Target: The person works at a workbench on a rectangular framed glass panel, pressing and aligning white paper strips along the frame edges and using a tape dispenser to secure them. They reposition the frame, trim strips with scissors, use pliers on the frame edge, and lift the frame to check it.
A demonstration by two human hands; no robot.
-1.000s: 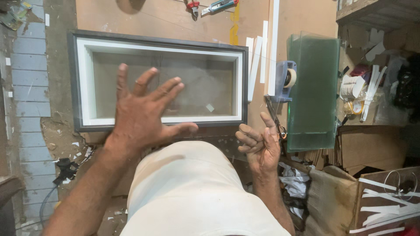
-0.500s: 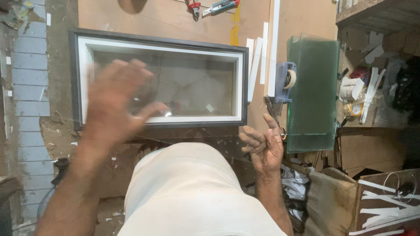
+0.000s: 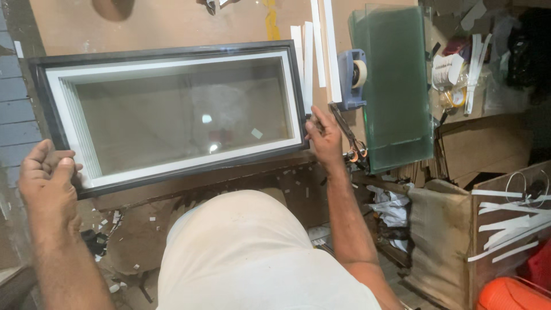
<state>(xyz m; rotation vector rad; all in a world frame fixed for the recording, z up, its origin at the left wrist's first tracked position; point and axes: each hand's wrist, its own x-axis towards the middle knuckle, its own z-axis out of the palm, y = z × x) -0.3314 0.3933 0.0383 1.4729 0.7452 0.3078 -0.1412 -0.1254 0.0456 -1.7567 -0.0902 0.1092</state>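
A rectangular picture frame with a black outer edge, a white inner border and a glass pane lies flat on a brown worktable. My left hand grips the frame's near left corner, fingers curled over the black edge. At the frame's near right corner, my right hand holds the right edge with its fingers. My body in a cream shirt fills the lower middle of the view.
A stack of greenish glass sheets lies right of the frame, beside a blue tape dispenser and white strips. Pliers lie by my right hand. Cardboard boxes, white strips and scraps crowd the right side.
My left hand has moved from above the glass to the frame's near left corner and closed on it. My right hand has gone from hanging open to holding the frame's right corner.
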